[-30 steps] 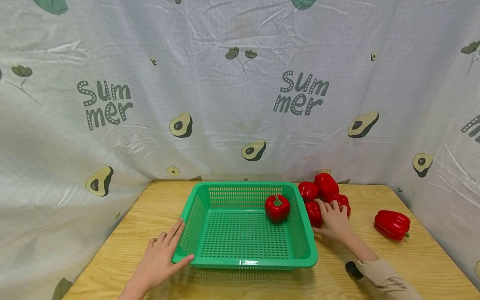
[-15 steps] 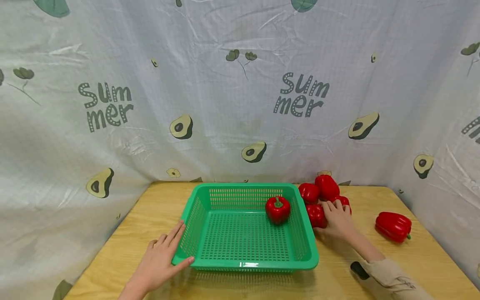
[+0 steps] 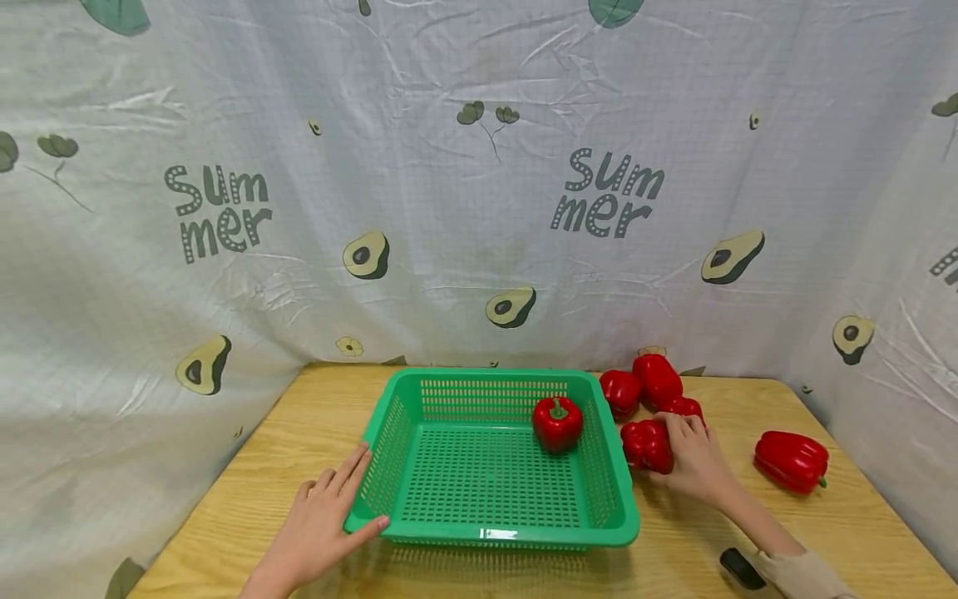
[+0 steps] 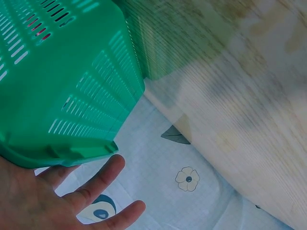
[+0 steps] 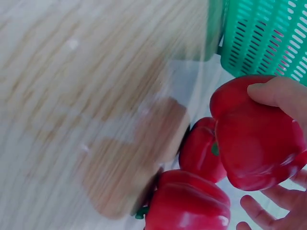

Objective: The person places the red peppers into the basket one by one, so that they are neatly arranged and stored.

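My right hand (image 3: 694,462) grips a red bell pepper (image 3: 645,445) just beyond the right wall of the green basket (image 3: 419,529). The right wrist view shows my thumb across this glossy bell pepper (image 5: 256,139), fingers on its other side. On the left, my other hand (image 3: 318,524) rests against the basket's front left corner, fingers and thumb spread along the rim; its fingertips lie close to the rim in the left wrist view too. Inside the basket, toward the back right, another bell pepper (image 3: 558,426) stands with its green stem up.
Close behind the right hand are more red bell peppers (image 3: 659,381), beside the basket's back right corner. Farther right, one bell pepper (image 3: 791,462) lies on its side on the wooden table (image 3: 299,441). A printed curtain (image 3: 434,191) hangs behind the table.
My right hand has drawn its bell pepper slightly toward me and to the right, away from the others. The left hand keeps its place at the basket, and the view has shifted a little.
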{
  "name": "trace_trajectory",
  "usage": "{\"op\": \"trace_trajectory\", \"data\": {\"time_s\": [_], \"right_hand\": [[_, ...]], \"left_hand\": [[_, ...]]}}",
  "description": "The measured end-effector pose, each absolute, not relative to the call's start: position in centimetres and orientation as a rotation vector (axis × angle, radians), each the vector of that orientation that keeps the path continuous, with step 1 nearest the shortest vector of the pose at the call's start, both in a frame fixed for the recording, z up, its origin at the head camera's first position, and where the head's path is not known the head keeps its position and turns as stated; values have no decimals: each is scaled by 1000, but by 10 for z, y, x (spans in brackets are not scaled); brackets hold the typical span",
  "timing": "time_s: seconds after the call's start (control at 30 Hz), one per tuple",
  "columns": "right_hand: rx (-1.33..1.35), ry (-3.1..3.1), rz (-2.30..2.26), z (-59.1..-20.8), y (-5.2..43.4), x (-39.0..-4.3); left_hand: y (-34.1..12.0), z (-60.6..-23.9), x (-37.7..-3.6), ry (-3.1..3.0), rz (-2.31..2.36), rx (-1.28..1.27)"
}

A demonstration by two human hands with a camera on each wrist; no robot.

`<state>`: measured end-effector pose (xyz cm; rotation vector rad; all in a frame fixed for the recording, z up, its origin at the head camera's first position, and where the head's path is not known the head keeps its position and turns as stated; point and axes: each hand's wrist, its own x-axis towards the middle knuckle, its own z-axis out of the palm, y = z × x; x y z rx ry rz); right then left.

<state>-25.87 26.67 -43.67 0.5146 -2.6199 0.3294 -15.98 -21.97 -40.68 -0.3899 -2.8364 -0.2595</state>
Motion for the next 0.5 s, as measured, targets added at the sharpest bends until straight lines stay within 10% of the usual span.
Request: {"op": "trace_trajectory", "data": {"time_s": [0.5], "right_hand": [[652,-2469,347,-427,268,-241]], "left_hand": [[-219,-405,-159,-2833,-249,-393]]}}
